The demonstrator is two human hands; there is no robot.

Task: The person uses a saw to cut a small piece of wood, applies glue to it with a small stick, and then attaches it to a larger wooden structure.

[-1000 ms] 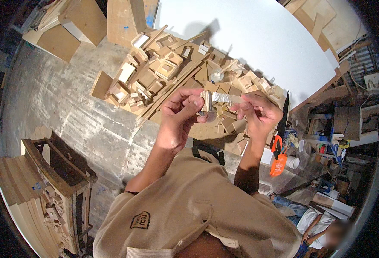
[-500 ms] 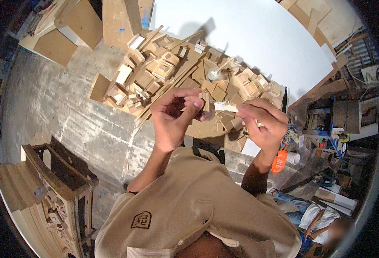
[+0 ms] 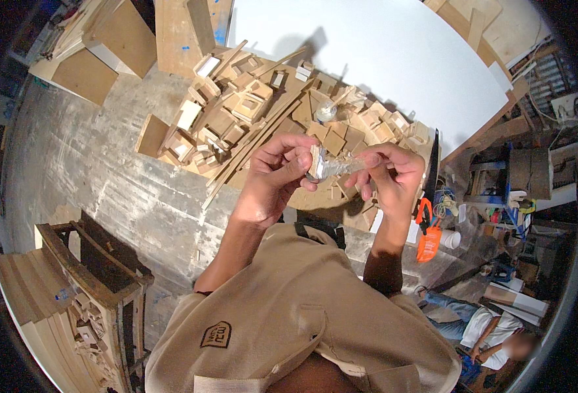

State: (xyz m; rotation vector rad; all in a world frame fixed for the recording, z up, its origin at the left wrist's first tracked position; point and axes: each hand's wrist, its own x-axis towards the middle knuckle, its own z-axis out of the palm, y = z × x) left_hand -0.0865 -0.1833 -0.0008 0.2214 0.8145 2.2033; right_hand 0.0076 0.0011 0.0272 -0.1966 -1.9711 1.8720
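My left hand (image 3: 266, 180) is closed around a small wooden block (image 3: 315, 157), pinched between thumb and fingers. A thin, pale stick (image 3: 351, 165) smeared with something white is pinched in my right hand (image 3: 397, 173). Its tip lies against the face of the block, where a whitish smear shows. Both hands are raised over a low work surface strewn with small wooden blocks and frames (image 3: 250, 101). Beyond my hands stands a clear cup (image 3: 326, 110) with white stuff in it.
A handsaw (image 3: 432, 167) with an orange grip lies to the right, near an orange bag-like thing (image 3: 428, 244) and a white cup (image 3: 451, 240). A large white board (image 3: 374, 59) spans the back. A wooden rack (image 3: 96, 262) stands at lower left. Another person (image 3: 489, 334) sits at lower right.
My right hand has tilted and shifted slightly, bringing the stick across the block's face. My left hand has turned the block and moved a little right. More of the handsaw shows.
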